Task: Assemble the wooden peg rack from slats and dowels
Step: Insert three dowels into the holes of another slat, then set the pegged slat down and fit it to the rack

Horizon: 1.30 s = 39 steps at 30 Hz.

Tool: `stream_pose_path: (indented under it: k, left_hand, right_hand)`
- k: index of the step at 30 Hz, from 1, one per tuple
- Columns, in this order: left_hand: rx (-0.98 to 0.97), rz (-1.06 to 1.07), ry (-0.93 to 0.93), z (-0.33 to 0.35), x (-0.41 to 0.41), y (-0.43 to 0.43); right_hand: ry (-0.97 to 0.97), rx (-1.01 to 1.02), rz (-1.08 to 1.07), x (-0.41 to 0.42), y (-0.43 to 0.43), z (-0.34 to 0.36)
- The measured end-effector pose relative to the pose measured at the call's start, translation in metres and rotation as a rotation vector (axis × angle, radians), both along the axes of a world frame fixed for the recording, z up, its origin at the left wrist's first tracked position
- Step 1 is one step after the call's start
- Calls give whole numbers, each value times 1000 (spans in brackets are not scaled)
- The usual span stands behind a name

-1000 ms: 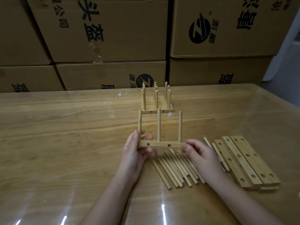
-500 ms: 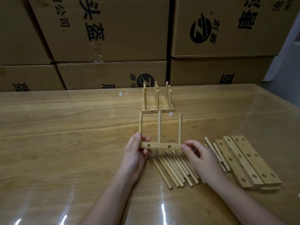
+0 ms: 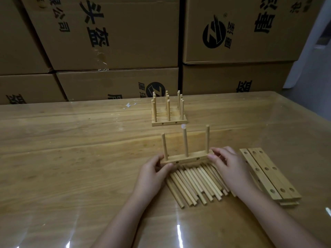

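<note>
Holds the slat [image 3: 188,159] at both ends, 3 dowels [image 3: 185,142] upright in it, at the far ends of the loose dowels [image 3: 197,183] on the table [image 3: 71,158]. Pinches its left end in the left grip [image 3: 152,174] and its right end in the right grip [image 3: 227,167]. Stacked slats [image 3: 268,176] lying right, finished rack [image 3: 168,111] standing behind.

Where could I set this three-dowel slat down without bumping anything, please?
The left half of the wooden table, left of your left hand and the finished wooden peg rack, is bare. So is the far right, between that rack and the stack of drilled wooden slats. Crowded: the loose wooden dowels by the held slat.
</note>
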<state>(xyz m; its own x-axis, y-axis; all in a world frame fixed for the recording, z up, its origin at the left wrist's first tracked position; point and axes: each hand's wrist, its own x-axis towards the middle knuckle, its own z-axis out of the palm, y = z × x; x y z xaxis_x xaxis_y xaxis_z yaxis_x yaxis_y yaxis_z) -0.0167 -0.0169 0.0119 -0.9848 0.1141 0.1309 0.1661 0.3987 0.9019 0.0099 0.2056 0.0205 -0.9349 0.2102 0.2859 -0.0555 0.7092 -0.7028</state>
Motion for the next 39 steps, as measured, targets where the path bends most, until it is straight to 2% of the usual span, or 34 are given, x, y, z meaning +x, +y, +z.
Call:
stream_pose_path:
  k: [4,8,12,18,20,23,25,27,30,32,35,39]
  left_hand:
    - [-120,54,64,2,-3,-9]
    - [-265,213,127,1,-10,-26]
    - [-413,277,73,-4,-18,-35]
    - [-557,293,8,-5,-20,-31]
    - [-535,269,-22,-4,-19,-32]
    - [-276,227,-26,11,-17,-35]
    - [-125,220,67,30,-15,-33]
    - [-85,211,180,52,-16,-28]
    - [-218,130,263,78,-18,-23]
    - [-359,65,297,87,-21,-21]
    - [-527,63,345,89,-25,-14]
    - [-602,115,423,75,-33,-7]
  right_hand:
    - [12,21,12,-2,1,-4]
    - [27,129,35,-5,1,-8]
    - [52,284,66,-5,-7,-12]
    - [88,314,61,-2,-14,-13]
    - [79,321,52,-1,-13,-13]
    - [77,368,42,1,-12,-10]
    - [61,377,46,2,-11,-8]
    - [24,396,47,2,-8,-4]
    - [15,437,19,-2,-3,8]
    - [77,301,18,-8,-5,26]
    - [111,85,130,-21,-18,59]
    - [71,250,252,-41,-42,79]
